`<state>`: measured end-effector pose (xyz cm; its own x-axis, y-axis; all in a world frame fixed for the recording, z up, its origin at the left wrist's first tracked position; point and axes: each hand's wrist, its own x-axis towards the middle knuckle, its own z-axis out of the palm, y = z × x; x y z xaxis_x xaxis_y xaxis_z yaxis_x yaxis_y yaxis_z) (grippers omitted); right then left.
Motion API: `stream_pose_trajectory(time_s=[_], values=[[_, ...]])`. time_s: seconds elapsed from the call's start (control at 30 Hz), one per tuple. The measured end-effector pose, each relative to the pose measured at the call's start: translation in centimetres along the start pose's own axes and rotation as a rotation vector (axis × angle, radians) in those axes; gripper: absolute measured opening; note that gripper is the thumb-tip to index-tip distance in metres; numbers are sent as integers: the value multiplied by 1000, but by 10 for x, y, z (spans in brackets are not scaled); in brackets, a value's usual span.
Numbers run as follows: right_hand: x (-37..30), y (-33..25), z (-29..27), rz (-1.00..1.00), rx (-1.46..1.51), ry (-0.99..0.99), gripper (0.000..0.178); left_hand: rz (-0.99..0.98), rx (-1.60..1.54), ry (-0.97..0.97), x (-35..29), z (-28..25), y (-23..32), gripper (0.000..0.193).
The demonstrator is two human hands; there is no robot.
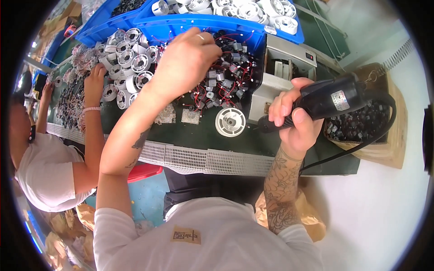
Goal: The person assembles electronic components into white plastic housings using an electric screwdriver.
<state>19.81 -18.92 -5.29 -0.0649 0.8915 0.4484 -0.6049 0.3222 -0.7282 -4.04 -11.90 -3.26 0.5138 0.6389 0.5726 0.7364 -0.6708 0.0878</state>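
Note:
My right hand [296, 115] is wrapped around a black electric screwdriver [327, 99], its tip pointing left over the table. Just left of that tip, a round white plastic housing [230, 122] with a spoked centre lies on the dark green tabletop. My left hand [190, 56] reaches over a heap of small grey motors with red wires [224, 81]. Its fingers are curled, and whatever they may grip is hidden beneath the hand.
White ring-shaped parts [131, 61] are piled left of the motors. Blue bins [199, 21] hold more white parts behind. A beige machine [282, 67] stands right of the heap, near a box of dark parts [361, 122]. A co-worker [54, 167] sits at left, beside bundled wires [70, 104].

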Motion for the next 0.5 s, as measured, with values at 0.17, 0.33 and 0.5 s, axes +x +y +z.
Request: stream_pose_trajectory(time_s=[0.17,0.33,0.5], values=[[-1,1,1,-8,1,1,48,-537,-602,238,0,-18,-16,19],[0,-1,-1,-9,-1,1,49,-486,-900,182,3,-29,2,15],[4,-3,-4,-35,-4,0,50,-530,-1132,-6,-22,-12,42,13]])
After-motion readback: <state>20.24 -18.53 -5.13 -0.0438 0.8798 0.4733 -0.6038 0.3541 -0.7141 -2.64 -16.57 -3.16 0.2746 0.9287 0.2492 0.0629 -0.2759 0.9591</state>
